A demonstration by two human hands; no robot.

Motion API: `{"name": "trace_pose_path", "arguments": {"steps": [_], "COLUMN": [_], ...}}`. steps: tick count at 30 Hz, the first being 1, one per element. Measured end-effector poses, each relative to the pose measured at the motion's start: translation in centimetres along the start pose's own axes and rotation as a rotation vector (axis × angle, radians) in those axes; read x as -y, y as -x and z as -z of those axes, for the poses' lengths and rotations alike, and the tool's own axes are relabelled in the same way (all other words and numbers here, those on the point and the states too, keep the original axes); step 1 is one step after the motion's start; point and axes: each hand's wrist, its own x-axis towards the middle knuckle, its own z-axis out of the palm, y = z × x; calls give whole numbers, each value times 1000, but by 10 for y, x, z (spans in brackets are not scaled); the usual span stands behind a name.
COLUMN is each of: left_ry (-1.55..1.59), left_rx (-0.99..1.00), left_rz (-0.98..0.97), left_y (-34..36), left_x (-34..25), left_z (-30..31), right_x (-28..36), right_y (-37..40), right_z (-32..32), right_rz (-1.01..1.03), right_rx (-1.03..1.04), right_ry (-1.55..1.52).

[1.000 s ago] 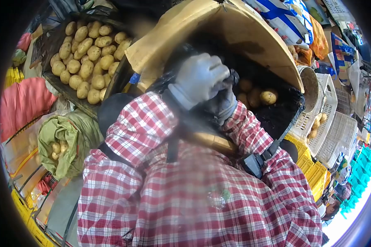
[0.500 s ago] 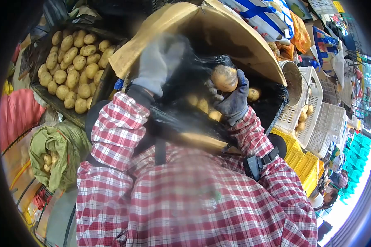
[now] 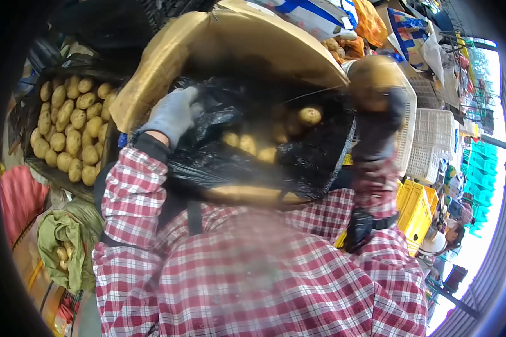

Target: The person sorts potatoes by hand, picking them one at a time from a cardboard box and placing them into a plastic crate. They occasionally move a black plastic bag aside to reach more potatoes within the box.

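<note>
A red-and-white checked shirt (image 3: 236, 264) is filling the space nearest the viewer, on the body side of both sets of fingers. Ahead of it, the left hand (image 3: 174, 117), in a grey glove, is resting at the left side of black plastic (image 3: 219, 173) that is lining a cardboard box (image 3: 152, 59). Its fingers are bending against the plastic; whether they are pinching it, I cannot tell.

The right hand (image 3: 382, 109), in a darker glove and badly blurred, is sitting beyond the box's right side. Its fingers are closing around a potato (image 3: 375, 74), also blurred, which is showing at the far end of the hand.

Between the two hands, other potatoes (image 3: 247, 144) are lying in the plastic: three in a row to the right of the left fingers, and one more (image 3: 310, 115) nearer the right fingers.

Left of the left fingers, a dark crate (image 3: 62, 183) is holding many potatoes; closer to the body, a green sack (image 3: 84, 222) is gaping around a few more. Yellow crates (image 3: 415, 209) are standing to the body side of the right fingers, and white crates (image 3: 433, 126) are standing to their right.

Beyond the right fingers, an orange bag (image 3: 370, 23) is lying. Farthest to their right, teal crates (image 3: 480, 185) are showing.
</note>
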Motion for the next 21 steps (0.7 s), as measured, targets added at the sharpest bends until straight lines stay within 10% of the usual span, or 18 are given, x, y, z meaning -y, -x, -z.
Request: {"name": "trace_pose_path", "arguments": {"steps": [2, 5, 7, 9, 11, 17, 19, 21], "left_ry": [-135, -319, -353, -398, -413, -169, 492, 251], "left_rx": [103, 143, 158, 15, -235, -466, -460, -637], "left_rz": [-6, -79, -40, -92, -169, -249, -218, -333], "left_y": [3, 10, 8, 6, 9, -7, -6, 0], "left_x": [-1, 11, 9, 12, 12, 16, 4, -10], "left_z": [1, -2, -4, -6, -6, 9, 3, 16], "right_x": [40, 63, 35, 14, -26, -91, -149, -206], "right_y": [-23, -31, -43, -43, -36, -26, -20, -15], "right_z": [65, 78, 149, 216, 234, 8, -20, -59], "right_rz": [479, 800, 769, 227, -96, 138, -10, -447], "right_rx": [-69, -466, -339, -213, -198, 475, 839, 1111], "right_ry": [486, 568, 825, 1648, 1841, 1074, 1107, 1094]}}
